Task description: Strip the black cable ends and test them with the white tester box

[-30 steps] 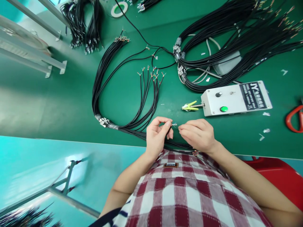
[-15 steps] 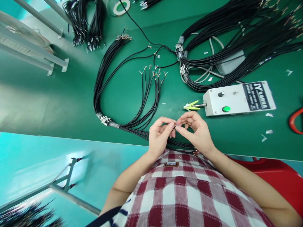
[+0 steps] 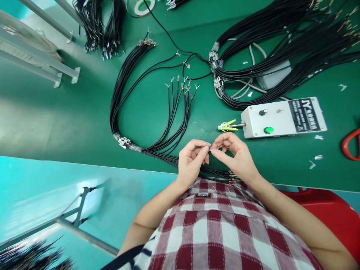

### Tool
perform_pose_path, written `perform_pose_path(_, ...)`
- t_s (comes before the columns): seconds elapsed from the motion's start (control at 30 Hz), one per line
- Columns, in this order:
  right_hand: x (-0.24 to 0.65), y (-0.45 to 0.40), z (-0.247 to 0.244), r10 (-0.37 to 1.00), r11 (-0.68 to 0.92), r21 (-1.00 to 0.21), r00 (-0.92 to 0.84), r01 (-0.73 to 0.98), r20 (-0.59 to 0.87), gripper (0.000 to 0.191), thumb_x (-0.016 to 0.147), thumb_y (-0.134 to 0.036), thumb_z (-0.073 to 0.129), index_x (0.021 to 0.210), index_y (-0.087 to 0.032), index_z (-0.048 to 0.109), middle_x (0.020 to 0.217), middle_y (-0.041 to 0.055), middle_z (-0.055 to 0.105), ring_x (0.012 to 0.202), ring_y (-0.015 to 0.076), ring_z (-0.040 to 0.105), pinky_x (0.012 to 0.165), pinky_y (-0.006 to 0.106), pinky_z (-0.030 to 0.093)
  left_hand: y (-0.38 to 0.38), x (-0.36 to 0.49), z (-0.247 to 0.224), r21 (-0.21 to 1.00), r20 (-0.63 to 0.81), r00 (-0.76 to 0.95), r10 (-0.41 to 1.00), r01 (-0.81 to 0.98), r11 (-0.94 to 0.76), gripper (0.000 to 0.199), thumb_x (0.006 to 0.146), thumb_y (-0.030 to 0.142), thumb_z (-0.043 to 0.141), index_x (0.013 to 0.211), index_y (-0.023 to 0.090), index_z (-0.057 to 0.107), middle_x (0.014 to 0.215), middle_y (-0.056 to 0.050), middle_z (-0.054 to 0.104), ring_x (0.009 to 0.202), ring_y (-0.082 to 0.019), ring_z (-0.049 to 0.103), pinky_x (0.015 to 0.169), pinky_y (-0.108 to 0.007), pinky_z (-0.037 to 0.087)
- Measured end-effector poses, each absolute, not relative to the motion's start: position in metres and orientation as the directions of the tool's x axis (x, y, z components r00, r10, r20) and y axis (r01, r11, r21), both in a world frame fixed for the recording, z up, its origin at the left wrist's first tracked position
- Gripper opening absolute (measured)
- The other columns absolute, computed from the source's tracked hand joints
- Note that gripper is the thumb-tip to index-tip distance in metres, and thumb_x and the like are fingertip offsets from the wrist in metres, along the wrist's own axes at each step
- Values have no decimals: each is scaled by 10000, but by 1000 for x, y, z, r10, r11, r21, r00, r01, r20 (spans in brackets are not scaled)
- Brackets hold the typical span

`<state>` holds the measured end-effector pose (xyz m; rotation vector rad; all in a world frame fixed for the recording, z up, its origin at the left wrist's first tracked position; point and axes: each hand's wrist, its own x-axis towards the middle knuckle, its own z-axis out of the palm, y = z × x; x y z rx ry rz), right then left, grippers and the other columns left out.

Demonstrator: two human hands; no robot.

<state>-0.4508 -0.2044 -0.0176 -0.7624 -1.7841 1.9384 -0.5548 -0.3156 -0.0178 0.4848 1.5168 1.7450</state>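
Observation:
My left hand (image 3: 192,159) and my right hand (image 3: 234,155) meet at their fingertips just above the green table's front edge. Both are closed in a pinch, thumb against fingers, around something small, perhaps a cable end, that the fingers mostly hide. Beneath them runs a bundle of black cables (image 3: 160,155), with bared ends near my right wrist. Silver connectors (image 3: 123,142) gather this bundle on the left. Separate cable ends (image 3: 184,88) with stripped copper wires fan out beyond my left hand. A yellow-green clip (image 3: 228,125) sits just beyond my right hand.
A white control box (image 3: 284,117) with a green button lies right of the clip. Large black cable coils (image 3: 253,71) fill the back right. Red scissor handles (image 3: 348,144) show at the right edge, a tape roll (image 3: 144,6) at the back. A red stool (image 3: 323,210) stands below the table.
Both hands have shifted very slightly to the right, still pinched together. The view has moved a little; the cables and the box lie as before.

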Motion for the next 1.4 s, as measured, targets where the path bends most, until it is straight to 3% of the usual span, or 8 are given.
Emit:
perform_pose_path(0.37,-452,-198,-20,565,17,-998,-824,58,-39,217,789,-181,703,892,-228,518,780,-25,654,734,137,625,691,288,442,-316,-555,-19,947,-227,-589,775,-320,34,182,850,319,733,874,158,651,666,29,580,509,-56,505,490,-191,422)
perform_pose_path(0.53,-446,-198,-21,555,311,-950,-815,15,169,168,833,-134,668,907,-237,558,849,-14,653,793,141,633,779,306,485,-315,-554,-16,946,-236,-590,772,-320,45,191,848,322,735,857,158,638,635,35,566,509,-59,496,493,-192,405)
perform_pose_path(0.67,-444,-193,-22,408,578,-811,-827,-95,387,160,853,-100,638,900,-237,569,836,-8,679,799,158,640,792,341,465,-314,-554,-16,945,-246,-593,767,-323,54,225,836,349,746,839,157,629,650,27,580,506,-59,490,495,-198,403)
perform_pose_path(0.83,-433,-184,-25,270,699,-704,-863,-129,427,198,840,-52,622,913,-232,582,854,-9,705,806,166,643,762,350,437,-312,-555,-19,951,-213,-635,743,-308,9,179,862,321,724,857,165,635,638,38,561,509,-60,514,505,-196,413)
perform_pose_path(0.93,-427,-186,-25,429,579,-815,-838,-32,337,164,846,-85,645,898,-231,592,848,-4,678,803,157,623,757,332,464,-313,-556,-20,961,-172,-655,736,-277,-23,153,882,309,703,878,169,642,682,24,585,531,-67,547,517,-202,429)
perform_pose_path(1.07,-433,-198,-22,617,157,-985,-786,76,38,162,851,-226,704,973,-237,598,897,9,677,786,146,635,678,290,487,-313,-556,-21,965,-149,-658,739,-259,-36,146,887,305,700,880,170,643,723,12,603,555,-71,560,534,-209,448)
perform_pose_path(1.2,-449,-209,-20,615,-218,-975,-769,44,-173,289,791,-363,780,966,-232,591,911,18,690,773,144,661,657,277,518,-313,-556,-22,970,-146,-662,735,-242,-26,166,883,321,702,882,170,633,738,7,608,563,-75,557,542,-216,461)
perform_pose_path(1.4,-458,-219,-24,656,-407,-913,-708,-38,-263,336,738,-402,834,855,-242,562,803,-13,708,679,142,681,717,321,584,-315,-555,-21,946,-196,-643,740,-323,-30,206,885,369,691,874,175,624,776,-10,611,591,-86,542,565,-237,453)
